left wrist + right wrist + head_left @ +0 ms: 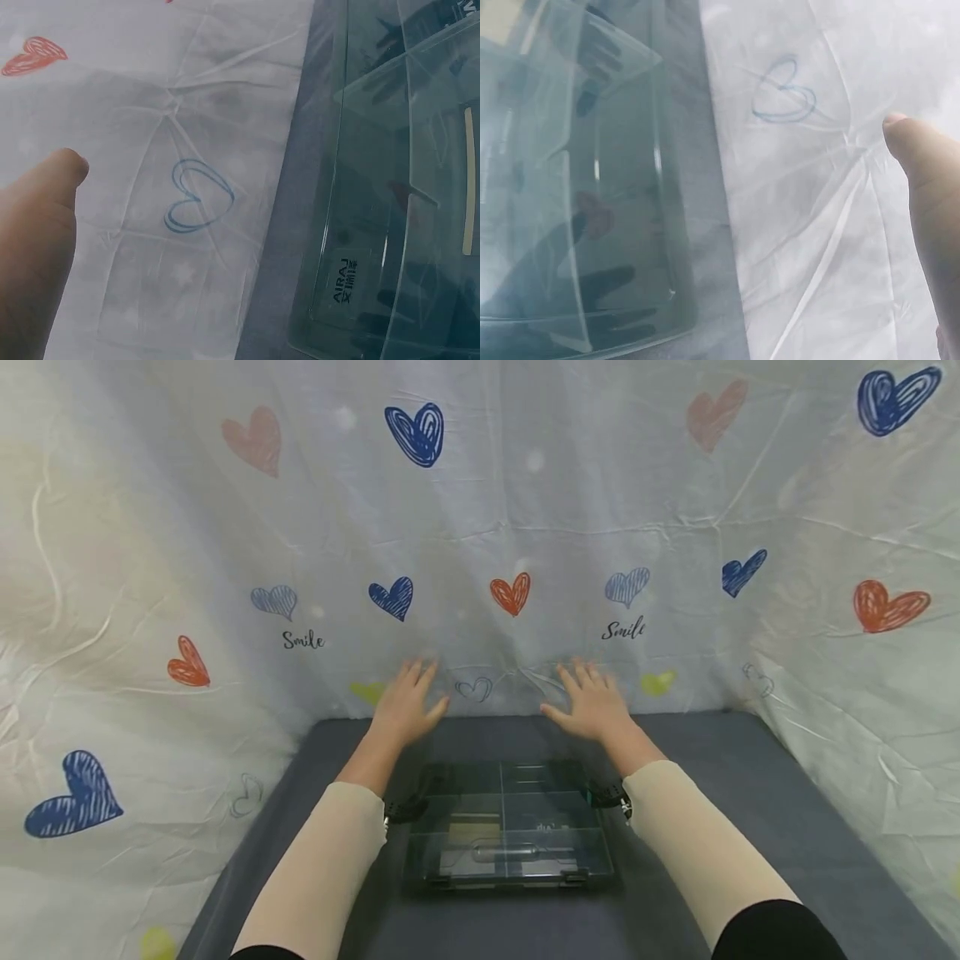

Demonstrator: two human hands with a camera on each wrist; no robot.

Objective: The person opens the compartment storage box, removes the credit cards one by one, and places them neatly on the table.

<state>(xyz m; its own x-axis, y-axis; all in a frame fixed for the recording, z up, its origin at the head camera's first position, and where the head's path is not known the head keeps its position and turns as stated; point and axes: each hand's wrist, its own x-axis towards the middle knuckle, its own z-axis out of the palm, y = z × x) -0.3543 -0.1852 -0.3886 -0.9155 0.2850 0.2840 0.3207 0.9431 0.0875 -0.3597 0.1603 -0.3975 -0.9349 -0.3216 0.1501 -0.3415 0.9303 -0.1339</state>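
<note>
A transparent, dark-tinted plastic case with inner dividers and latches on its near side lies closed on the grey table, between my forearms. Through its lid a tan block and some pale items show, not clearly enough to name. Beyond the case's far left corner my left hand is held out with fingers spread, holding nothing. On the other side my right hand reaches forward the same way, fingers spread and no object in it. The case's lid reflects dark hand shapes in both wrist views.
A white sheet printed with hearts and "Smile" hangs behind the grey table and along both sides. The table's far edge meets the sheet just by my hands. Dark straps sit at my wrists.
</note>
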